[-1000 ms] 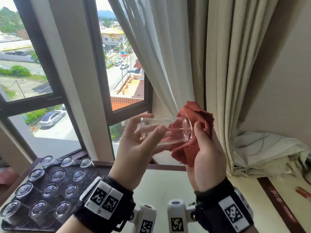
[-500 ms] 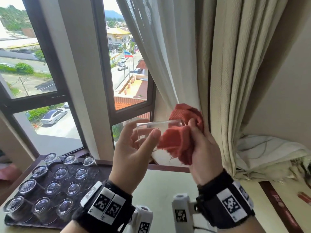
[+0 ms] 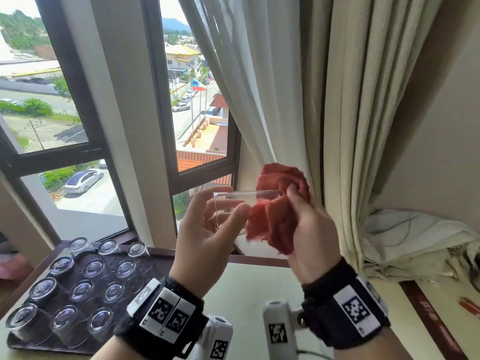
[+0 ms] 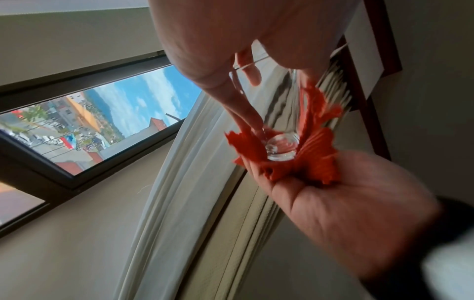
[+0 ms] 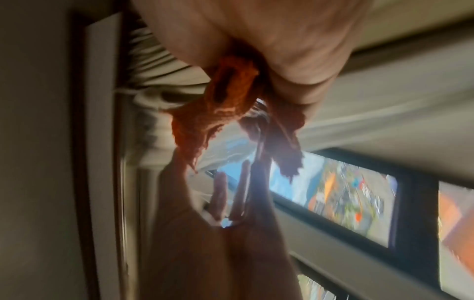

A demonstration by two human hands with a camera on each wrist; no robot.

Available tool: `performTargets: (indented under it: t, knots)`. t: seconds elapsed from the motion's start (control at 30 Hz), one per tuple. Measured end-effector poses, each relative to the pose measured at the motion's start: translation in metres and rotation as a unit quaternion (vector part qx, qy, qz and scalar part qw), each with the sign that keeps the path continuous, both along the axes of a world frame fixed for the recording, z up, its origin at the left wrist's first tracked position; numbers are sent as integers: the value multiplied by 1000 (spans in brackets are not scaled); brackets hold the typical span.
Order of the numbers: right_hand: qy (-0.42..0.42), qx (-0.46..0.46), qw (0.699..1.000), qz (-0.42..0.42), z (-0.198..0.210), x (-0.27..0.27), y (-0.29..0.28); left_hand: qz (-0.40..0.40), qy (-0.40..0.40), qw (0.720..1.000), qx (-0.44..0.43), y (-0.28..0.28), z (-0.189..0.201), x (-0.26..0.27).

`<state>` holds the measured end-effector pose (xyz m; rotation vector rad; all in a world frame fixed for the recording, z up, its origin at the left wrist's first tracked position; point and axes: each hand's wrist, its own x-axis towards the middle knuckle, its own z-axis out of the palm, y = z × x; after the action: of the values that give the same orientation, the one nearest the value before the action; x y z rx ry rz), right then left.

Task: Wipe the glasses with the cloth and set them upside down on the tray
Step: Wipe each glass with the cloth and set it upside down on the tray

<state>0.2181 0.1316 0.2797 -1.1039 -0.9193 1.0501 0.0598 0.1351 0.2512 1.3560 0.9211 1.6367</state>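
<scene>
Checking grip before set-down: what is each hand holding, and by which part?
Left hand grips the clear drinking glass round its open-rim end; right hand holds the bunched red cloth over its base.

This looks like an upper-floor room in a hotel or similar lodging, though a home cannot be ruled out. A tall dark-framed window looks down on a street with parked cars, red-tiled roofs and flagpoles, so the room sits well above ground. Heavy beige curtains hang beside a sheer white curtain, with more pale fabric heaped at the foot of the wall. A cream-topped table edged in dark wood stands at the window, bearing a dark tray with a dozen identical drinking glasses set upside down in neat rows, a sign of hospitality service
</scene>
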Motion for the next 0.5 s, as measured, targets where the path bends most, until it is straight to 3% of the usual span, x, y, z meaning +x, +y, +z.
performTargets:
  t: [0.07,0.1,0.17,0.2,0.27,0.3,0.37,0.4,0.43,0.5]
  knots:
    - [52,-18,998,-12,-10,-14,-12,5,-11,1000,-12,2,1,0]
    - [27,12,999,-18,-17,-21,-18,7,-10,1000,-19,3,1,0]
    - [-98,128,986,-32,-27,-31,-27,12,-6,999,-37,4,0,2]
    - [-175,187,966,-42,-25,-33,-29,13,-3,999,-41,4,0,2]
    - [-270,228,934,-50,-21,-23,-16,9,-13,999,-34,3,-1,2]
    - [-268,213,938,-42,-16,-14,-8,1,-21,999,-24,1,-2,2]
    - [-191,134,972,4,4,-1,1,-15,-35,999,-2,-3,-3,2]
    - [-93,64,993,45,10,5,3,-22,-38,999,8,-5,-2,3]
    - [8,5,998,64,11,9,4,-26,-36,999,15,-5,-3,4]
    - [117,-52,991,45,10,7,1,-22,-28,999,12,-3,0,7]
